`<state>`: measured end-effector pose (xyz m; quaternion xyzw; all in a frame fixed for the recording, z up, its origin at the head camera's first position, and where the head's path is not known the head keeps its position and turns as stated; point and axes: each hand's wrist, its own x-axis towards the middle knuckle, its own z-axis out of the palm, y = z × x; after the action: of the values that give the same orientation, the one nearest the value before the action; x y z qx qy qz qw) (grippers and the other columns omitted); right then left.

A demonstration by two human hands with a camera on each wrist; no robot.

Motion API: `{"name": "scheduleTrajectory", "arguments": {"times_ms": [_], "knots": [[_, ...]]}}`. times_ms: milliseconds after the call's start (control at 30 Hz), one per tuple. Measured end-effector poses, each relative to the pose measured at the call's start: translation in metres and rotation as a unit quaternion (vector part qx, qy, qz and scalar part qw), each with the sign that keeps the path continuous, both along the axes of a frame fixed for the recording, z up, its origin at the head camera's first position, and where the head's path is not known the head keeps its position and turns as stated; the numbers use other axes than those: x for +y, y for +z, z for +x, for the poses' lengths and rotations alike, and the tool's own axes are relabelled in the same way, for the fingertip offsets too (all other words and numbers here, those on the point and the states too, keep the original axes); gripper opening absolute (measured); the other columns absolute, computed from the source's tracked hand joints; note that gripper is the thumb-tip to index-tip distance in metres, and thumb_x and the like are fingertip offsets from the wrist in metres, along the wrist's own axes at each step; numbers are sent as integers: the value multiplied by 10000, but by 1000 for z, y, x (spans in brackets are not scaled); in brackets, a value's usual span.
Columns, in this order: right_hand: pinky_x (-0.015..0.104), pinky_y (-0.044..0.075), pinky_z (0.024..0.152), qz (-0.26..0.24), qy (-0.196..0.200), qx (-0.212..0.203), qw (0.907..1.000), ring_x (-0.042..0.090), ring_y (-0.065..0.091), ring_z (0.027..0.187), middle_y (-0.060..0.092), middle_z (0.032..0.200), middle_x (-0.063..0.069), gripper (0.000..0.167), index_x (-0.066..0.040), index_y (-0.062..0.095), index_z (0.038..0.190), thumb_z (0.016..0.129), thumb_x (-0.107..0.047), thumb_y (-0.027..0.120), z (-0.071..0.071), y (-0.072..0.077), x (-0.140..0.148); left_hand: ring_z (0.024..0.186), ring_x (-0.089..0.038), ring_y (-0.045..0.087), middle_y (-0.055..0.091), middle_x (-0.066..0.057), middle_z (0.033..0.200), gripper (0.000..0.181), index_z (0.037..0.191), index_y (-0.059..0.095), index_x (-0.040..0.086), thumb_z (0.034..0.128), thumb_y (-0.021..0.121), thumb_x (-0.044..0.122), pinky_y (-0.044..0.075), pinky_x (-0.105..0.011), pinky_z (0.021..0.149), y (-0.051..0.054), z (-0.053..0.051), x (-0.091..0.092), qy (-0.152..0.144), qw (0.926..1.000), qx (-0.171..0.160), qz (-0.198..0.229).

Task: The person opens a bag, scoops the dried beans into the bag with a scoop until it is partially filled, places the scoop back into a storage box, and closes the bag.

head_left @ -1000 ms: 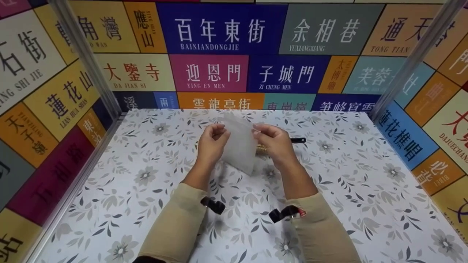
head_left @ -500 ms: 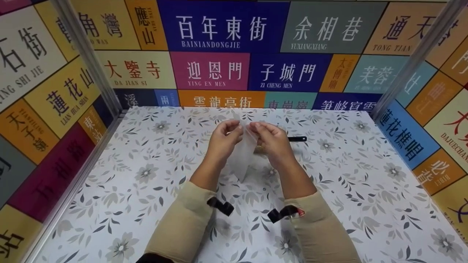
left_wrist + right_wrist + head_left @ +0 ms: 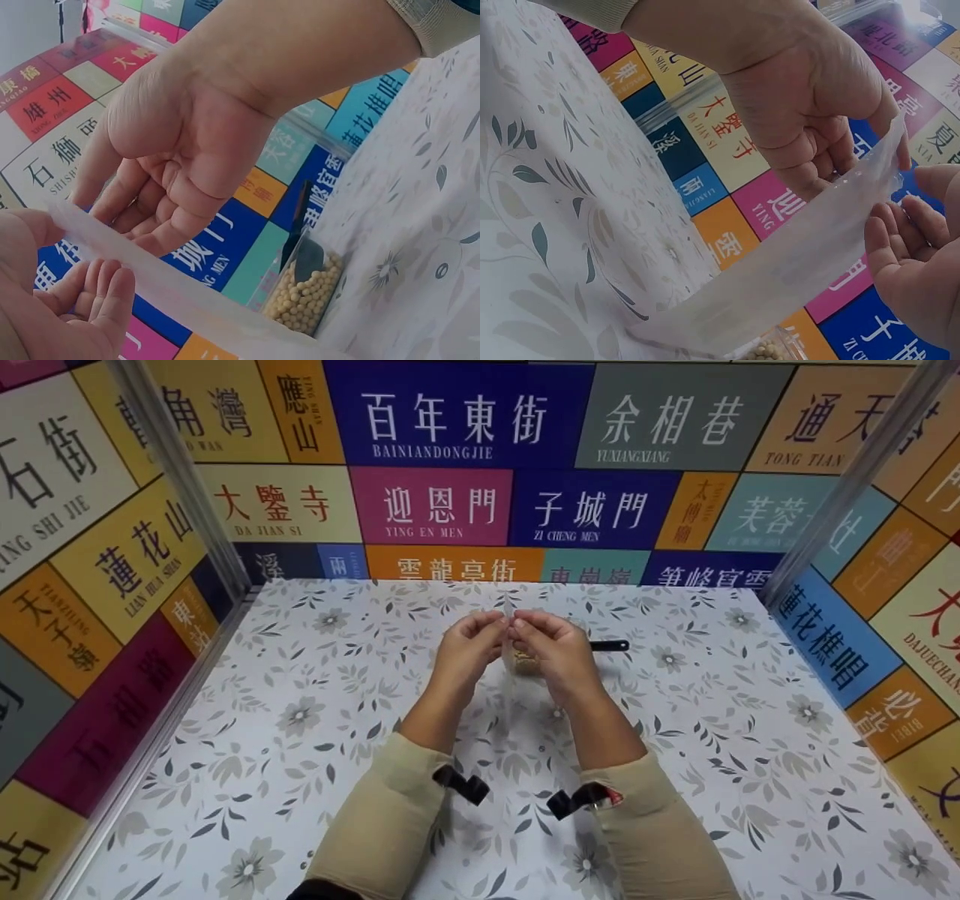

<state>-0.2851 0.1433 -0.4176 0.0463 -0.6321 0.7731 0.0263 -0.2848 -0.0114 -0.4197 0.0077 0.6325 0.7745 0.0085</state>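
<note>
A thin, translucent whitish plastic bag [image 3: 772, 266] hangs between my two hands, seen almost edge-on in the head view. My left hand [image 3: 466, 652] pinches its top edge from one side. From the other side my right hand [image 3: 559, 652] pinches the same edge, the fingertips of both hands nearly meeting. In the left wrist view the bag [image 3: 176, 274] slopes down in front of a clear container of round, pale yellow beans [image 3: 304, 296]. A black scoop [image 3: 306, 255] stands in the beans. My right hand hides much of that container in the head view.
A tabletop with a grey leaf and flower print [image 3: 300, 780] lies under my hands. Panels of coloured signs [image 3: 431, 506] rise at the back and both sides, with clear corner strips [image 3: 840, 472]. The scoop's black handle [image 3: 611, 646] sticks out to the right.
The bag has turned from facing the head camera to edge-on. My left hand has moved right, towards my right hand, which stays nearly in place.
</note>
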Motion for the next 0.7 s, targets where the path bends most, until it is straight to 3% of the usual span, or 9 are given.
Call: {"name": "scheduleTrajectory", "arguments": {"times_ms": [100,267,700], "knots": [[433,649,986,45,-49,-62,10000,138,773,929,781,1028,10,314,35,717,1282,1031,-154,727,1,0,-1,1067,-197,739,737,-100,1286,407,1330,705,57,1012,730,309,619,-381,1051,0,1,0,-116,9997,-168,161],[291,654,816,154,-70,-90,9998,132,763,872,782,990,-10,332,25,719,1294,1030,-176,732,-1,-2,1,1113,-190,728,714,-115,1372,424,1389,679,44,1040,695,284,590,-383,1109,1,2,0,-303,9984,-325,336],[238,637,741,488,-4,-341,9982,147,733,904,778,1024,-12,349,-69,747,1306,1028,-279,743,1,1,2,985,-122,714,747,-46,1180,351,1333,710,20,1044,701,219,631,-270,954,3,5,-2,-519,9954,-323,740]]}}
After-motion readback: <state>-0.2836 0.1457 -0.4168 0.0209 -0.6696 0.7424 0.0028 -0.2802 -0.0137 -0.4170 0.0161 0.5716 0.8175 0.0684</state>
